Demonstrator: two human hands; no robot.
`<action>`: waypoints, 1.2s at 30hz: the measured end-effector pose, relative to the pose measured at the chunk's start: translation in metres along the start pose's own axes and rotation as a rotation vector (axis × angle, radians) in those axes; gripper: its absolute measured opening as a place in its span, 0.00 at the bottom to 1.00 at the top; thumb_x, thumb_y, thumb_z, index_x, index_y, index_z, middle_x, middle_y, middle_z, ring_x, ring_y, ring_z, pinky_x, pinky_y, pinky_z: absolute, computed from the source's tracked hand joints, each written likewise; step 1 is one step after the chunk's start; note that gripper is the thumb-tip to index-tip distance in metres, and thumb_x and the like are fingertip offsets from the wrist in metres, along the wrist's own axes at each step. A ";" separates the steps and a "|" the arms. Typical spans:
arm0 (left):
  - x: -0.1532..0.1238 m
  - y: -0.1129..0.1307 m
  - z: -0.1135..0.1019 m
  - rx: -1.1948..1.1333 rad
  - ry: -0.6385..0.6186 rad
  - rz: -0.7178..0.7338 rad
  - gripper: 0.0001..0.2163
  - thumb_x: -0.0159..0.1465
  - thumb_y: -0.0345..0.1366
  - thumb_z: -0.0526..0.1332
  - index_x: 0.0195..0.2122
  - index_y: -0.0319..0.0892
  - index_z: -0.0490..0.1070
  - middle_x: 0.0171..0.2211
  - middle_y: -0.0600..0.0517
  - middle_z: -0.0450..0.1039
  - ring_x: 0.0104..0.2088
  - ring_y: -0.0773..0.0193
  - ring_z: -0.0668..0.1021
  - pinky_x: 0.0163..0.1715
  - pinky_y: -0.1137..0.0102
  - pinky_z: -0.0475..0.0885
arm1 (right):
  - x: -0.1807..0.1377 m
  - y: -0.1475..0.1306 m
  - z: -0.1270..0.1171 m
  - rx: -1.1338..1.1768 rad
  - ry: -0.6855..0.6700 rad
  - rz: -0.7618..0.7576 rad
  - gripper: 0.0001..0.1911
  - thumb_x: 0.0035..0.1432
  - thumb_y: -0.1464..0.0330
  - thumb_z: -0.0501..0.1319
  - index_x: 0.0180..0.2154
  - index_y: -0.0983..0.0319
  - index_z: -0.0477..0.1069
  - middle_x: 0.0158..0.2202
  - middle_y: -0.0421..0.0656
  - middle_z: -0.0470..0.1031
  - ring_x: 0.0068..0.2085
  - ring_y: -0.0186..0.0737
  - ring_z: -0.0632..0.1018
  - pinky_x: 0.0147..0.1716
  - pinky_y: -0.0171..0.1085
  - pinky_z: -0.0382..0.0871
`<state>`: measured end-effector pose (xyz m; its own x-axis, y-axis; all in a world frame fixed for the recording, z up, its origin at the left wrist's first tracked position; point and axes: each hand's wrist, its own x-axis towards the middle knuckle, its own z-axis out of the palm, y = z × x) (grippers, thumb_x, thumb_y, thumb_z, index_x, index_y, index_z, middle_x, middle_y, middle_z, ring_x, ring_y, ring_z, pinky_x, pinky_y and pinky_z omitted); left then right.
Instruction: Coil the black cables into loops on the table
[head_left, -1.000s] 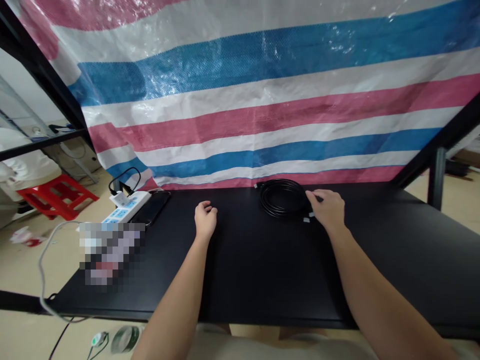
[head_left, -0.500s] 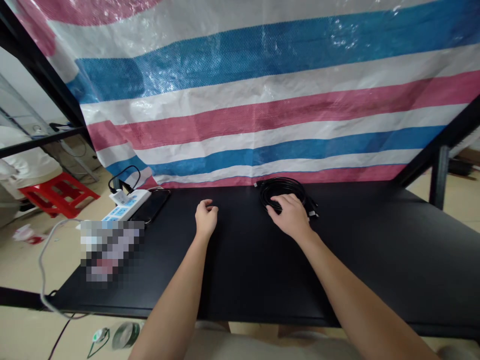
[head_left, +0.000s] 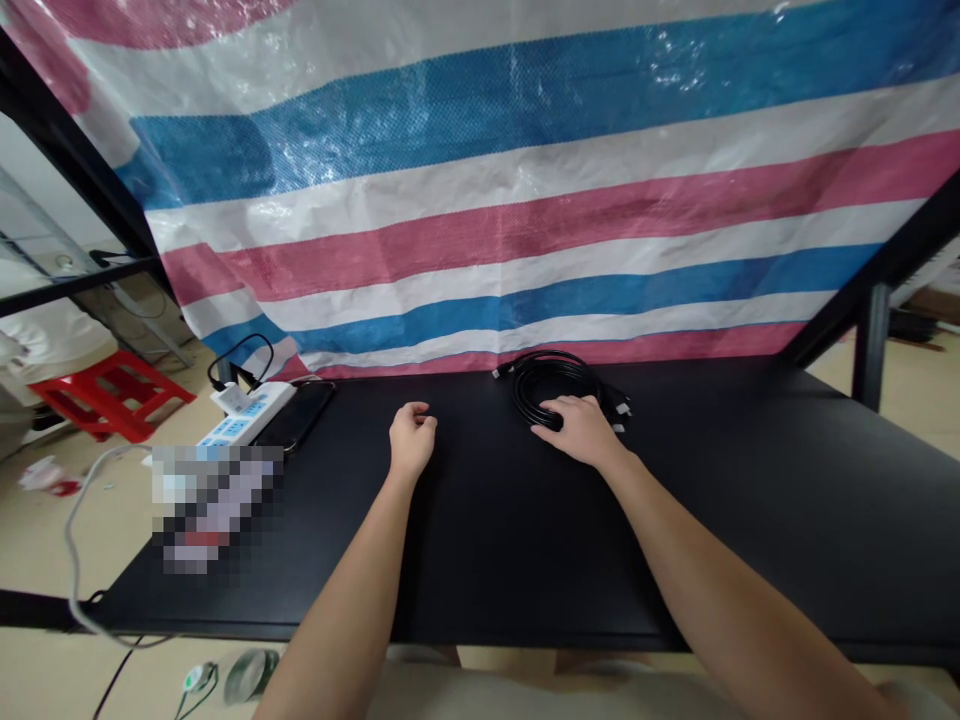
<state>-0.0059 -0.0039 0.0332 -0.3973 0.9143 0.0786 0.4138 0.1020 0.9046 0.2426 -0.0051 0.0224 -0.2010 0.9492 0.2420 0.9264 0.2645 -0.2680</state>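
Since your right hand [head_left: 579,432] lies on it, coil: black cable coil [head_left: 534,392] at 1 o'clock on the tabletop [head_left: 480,560], plug ends showing past your fingers.
Right grip: fingers spread, pressed down over the coil, pinching nothing.
Left grip: left hand [head_left: 412,440] curled into a loose fist at 12 o'clock, holding nothing.
Nearby: phone [head_left: 296,415] at 11 o'clock, power strip [head_left: 247,413] beside it at 10 o'clock.

A coiled black cable [head_left: 553,383] is lying flat near the far edge of the desk [head_left: 750,520], right of its middle, its loops gathered in a loose round bundle. The right hand [head_left: 579,431] is resting on the coil's near side, covering part of the loops. One small connector [head_left: 497,373] is poking out at the left, and metal-tipped plugs [head_left: 619,410] are sticking out at the right, just beside the hand.
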 end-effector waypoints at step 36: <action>-0.002 -0.005 0.005 -0.130 -0.036 0.141 0.06 0.50 0.30 0.64 0.31 0.42 0.72 0.32 0.49 0.75 0.34 0.59 0.78 0.38 0.64 0.72 | 0.003 0.043 -0.017 1.380 0.582 0.394 0.17 0.33 0.59 0.71 0.27 0.60 0.76 0.21 0.38 0.73 0.15 0.25 0.59 0.12 0.30 0.51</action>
<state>-0.0033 -0.0040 0.0268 -0.3125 0.9295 0.1958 0.3531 -0.0777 0.9324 0.2873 0.0065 0.0278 0.4273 0.8858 0.1809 -0.1802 0.2795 -0.9431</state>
